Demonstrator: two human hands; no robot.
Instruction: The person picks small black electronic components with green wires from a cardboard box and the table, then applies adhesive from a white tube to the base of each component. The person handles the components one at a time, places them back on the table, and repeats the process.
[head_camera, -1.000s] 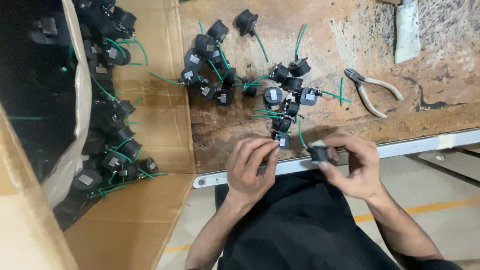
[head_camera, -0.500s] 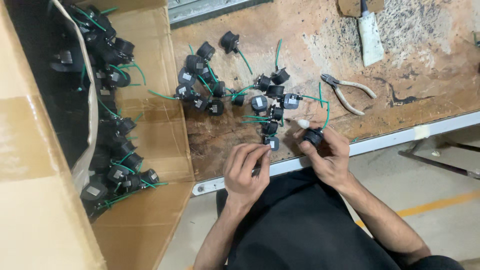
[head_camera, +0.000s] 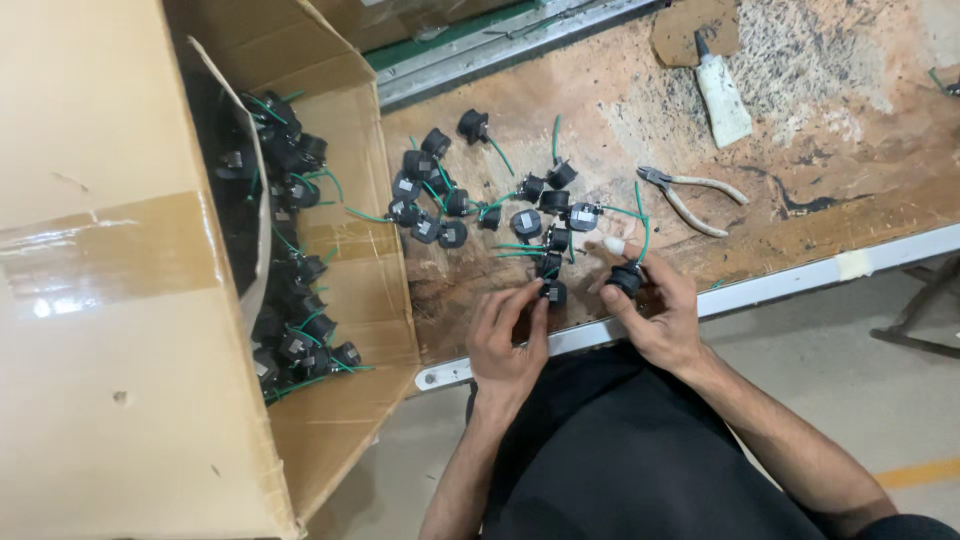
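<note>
The small black socket (head_camera: 627, 279) with a green wire sits pinched in the right hand (head_camera: 655, 310) near the workbench's (head_camera: 800, 215) front edge, thumb and fingers wrapped snug around it. It's round, dark, wire curling up. The left hand (head_camera: 507, 335) just beside it is closed on another black part (head_camera: 553, 292) at its fingertips. More lie behind, pliers (head_camera: 690, 195) to the right, cardboard box (head_camera: 150, 300) off the left end.
</note>
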